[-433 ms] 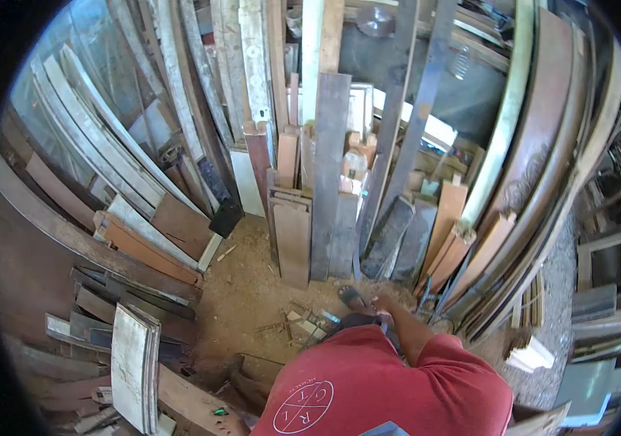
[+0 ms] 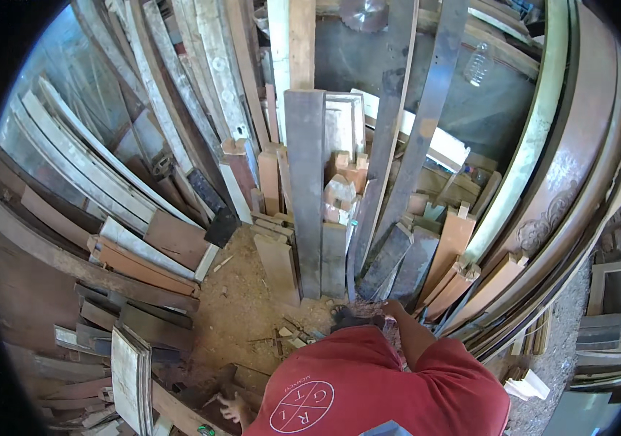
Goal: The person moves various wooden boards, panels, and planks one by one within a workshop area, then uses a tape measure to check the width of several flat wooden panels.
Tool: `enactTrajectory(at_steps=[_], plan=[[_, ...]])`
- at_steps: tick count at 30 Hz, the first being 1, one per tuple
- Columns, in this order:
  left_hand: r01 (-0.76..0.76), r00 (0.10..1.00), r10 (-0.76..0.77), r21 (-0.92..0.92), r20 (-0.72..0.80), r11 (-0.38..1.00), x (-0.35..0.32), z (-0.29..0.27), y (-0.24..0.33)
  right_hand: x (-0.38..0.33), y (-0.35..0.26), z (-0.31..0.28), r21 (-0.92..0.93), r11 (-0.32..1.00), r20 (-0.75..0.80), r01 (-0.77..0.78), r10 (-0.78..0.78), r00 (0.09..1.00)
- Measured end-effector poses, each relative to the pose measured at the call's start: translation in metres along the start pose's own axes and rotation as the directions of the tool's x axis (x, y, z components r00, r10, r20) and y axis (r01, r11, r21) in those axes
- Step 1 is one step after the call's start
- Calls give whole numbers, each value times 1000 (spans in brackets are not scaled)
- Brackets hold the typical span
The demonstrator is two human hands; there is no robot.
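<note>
My left hand (image 2: pixel 235 408) is low in the head view, with its fingers apart beside a long brown board (image 2: pixel 179 416). A small green and black object (image 2: pixel 206 430) lies on that board, close to the hand. On the other side, my right arm reaches from a red sleeve toward the foot of the upright boards. My right hand (image 2: pixel 389 308) shows only in part, near a dark foot (image 2: pixel 342 312) on the floor. Its fingers are too small and covered to make out. A tall grey plank (image 2: pixel 304 196) stands in front of it.
Long planks lean all round, with a carved brown board (image 2: pixel 543 196) at the right. Wood scraps (image 2: pixel 292 336) litter the sawdust floor. A stack of white-faced panels (image 2: pixel 130 378) stands at the lower left. A round saw blade (image 2: pixel 363 13) and a clear bottle (image 2: pixel 476 65) are at the back.
The whole view has shifted a little. My left hand's fingers now show beside the long board, where they were mostly hidden. My right hand has moved slightly by the floor.
</note>
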State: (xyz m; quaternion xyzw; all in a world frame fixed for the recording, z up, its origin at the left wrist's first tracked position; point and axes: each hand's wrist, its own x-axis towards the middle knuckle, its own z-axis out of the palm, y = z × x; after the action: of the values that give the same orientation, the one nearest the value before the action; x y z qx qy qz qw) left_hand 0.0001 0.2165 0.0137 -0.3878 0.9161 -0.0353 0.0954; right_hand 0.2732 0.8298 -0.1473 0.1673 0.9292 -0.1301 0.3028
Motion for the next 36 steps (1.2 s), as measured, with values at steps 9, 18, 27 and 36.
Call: enactTrajectory(at_steps=[9, 18, 27, 36], plan=[[-530, 693, 494, -94, 525, 843, -100, 16, 97, 88, 126, 74, 565, 789, -11, -240, 298, 955], [-579, 298, 856, -632, 423, 515, -47, 84, -43, 64, 35, 49, 517, 853, -51, -69, 111, 993], [-581, 480, 656, -350, 583, 735, -76, 83, -62, 40, -3, -66, 800, 405, 377, -442, 235, 896], [-633, 596, 502, -18, 627, 774, -103, 59, -37, 110, 11, -81, 957, 162, 229, -241, 88, 969]])
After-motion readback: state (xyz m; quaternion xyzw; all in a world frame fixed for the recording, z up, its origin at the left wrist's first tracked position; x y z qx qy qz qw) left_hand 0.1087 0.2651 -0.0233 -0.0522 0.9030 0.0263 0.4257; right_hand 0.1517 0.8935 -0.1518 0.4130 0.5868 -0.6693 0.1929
